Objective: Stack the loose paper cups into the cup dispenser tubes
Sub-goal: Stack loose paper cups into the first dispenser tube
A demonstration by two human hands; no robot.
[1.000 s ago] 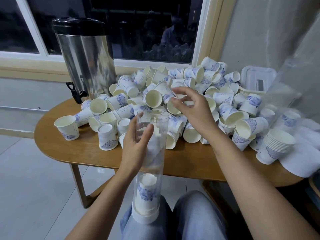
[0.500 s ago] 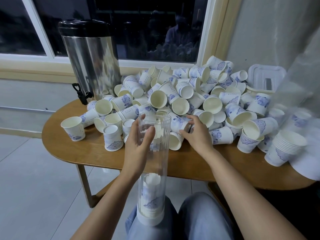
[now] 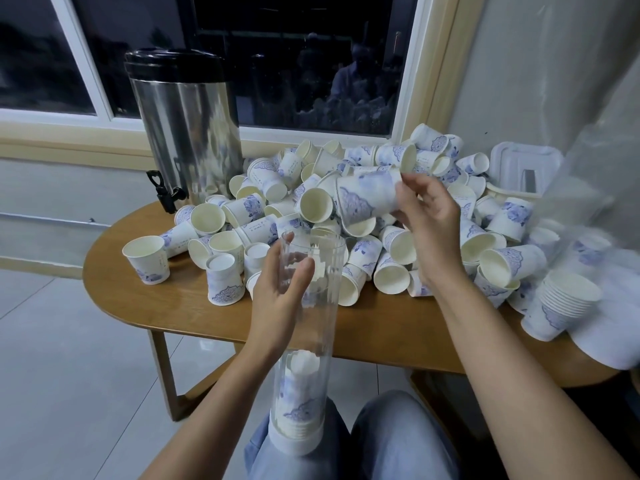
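Right hand (image 3: 427,221) now lifting white-and-blue paper cup (image 3: 367,199) off pile, fingers pinching its base; was empty before. Left hand (image 3: 280,296) gripping clear plastic dispenser tube (image 3: 304,341), mostly unfilled.

We see the dispenser tube (image 3: 304,327) open at its mouth and bare above the nested cups (image 3: 299,393), while the cup heap (image 3: 346,209) crowds the table (image 3: 166,306) behind it, leaving bare wood along the near edge.
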